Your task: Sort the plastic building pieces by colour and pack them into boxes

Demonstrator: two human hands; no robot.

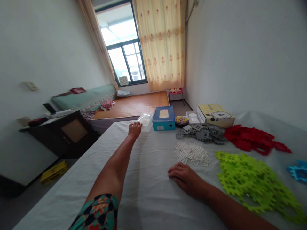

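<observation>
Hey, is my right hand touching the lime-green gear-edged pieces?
Apart. The head view shows it: pale sheet is visible between your right hand and the lime-green pieces.

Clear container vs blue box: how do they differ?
The clear container is see-through; the blue box is opaque. The blue box stands taller than the clear container. The blue box has a pale patch on top; the clear container is uncoloured. Both sit on the pale cloth.
</observation>
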